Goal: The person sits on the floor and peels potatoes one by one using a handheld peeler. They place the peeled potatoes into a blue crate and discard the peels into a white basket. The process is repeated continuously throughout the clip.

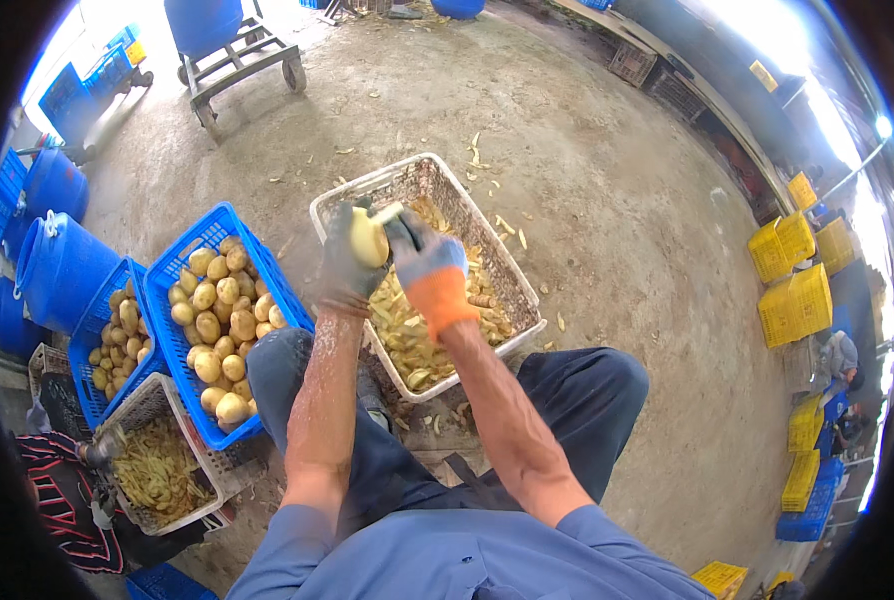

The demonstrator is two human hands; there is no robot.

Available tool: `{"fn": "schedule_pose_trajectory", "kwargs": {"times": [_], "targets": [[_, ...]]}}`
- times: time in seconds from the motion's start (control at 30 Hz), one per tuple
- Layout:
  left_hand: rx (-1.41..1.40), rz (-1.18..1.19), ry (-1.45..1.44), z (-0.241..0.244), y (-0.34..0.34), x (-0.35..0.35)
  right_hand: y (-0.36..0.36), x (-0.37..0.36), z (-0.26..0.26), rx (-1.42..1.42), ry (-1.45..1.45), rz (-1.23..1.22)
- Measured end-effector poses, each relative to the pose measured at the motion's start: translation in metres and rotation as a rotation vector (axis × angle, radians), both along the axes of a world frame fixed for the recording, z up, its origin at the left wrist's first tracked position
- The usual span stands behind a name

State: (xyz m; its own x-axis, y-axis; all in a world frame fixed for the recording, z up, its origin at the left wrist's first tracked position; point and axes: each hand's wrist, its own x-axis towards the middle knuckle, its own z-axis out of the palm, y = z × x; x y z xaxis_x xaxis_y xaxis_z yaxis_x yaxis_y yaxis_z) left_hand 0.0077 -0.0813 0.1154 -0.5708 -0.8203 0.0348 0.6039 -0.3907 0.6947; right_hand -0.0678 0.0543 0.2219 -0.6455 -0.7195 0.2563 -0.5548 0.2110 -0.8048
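My left hand [345,262], in a dark glove, is shut on a partly peeled potato [368,238] above a white plastic crate [484,217]. My right hand [428,266], in a glove with an orange cuff and a grey-blue back, is closed at the potato's right side. Something small and dark shows between its fingers, too blurred to name surely; a pale strip of peel [388,213] stands out there. Below both hands, potato peelings [409,337] fill much of the crate's bottom. The crate's inner walls are stained brown.
At left, a blue crate [263,259] and another blue crate [79,349] hold unpeeled potatoes. A co-worker's gloved hands are at a crate of peelings [218,502]. Blue barrels [68,270] and a wheeled cart [244,71] stand farther off. Yellow crates [796,306] line the right side.
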Motion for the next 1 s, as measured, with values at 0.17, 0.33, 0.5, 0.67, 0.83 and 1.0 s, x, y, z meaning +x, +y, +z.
{"fn": "schedule_pose_trajectory", "kwargs": {"times": [0.17, 0.33, 0.5, 0.67, 0.83, 1.0], "targets": [[-0.772, 0.37, -0.663, -0.011, -0.009, 0.005, 0.013, 0.024, 0.003, 0.252, 0.158, 0.042], [0.507, 0.058, 0.06, 0.043, 0.025, -0.002, 0.072, 0.038, -0.047, 0.14, 0.137, -0.078], [0.454, -0.135, 0.136, 0.018, 0.015, 0.001, 0.007, 0.0, -0.007, 0.046, 0.071, -0.006], [0.408, 0.047, -0.082, 0.024, 0.019, -0.008, 0.044, 0.02, -0.03, 0.298, 0.248, 0.031], [-0.251, 0.289, -0.383, -0.057, -0.024, 0.006, 0.079, 0.034, -0.058, 0.244, 0.249, -0.05], [0.057, -0.003, -0.253, 0.017, 0.02, -0.006, 0.015, 0.001, -0.001, 0.265, 0.336, -0.028]]}}
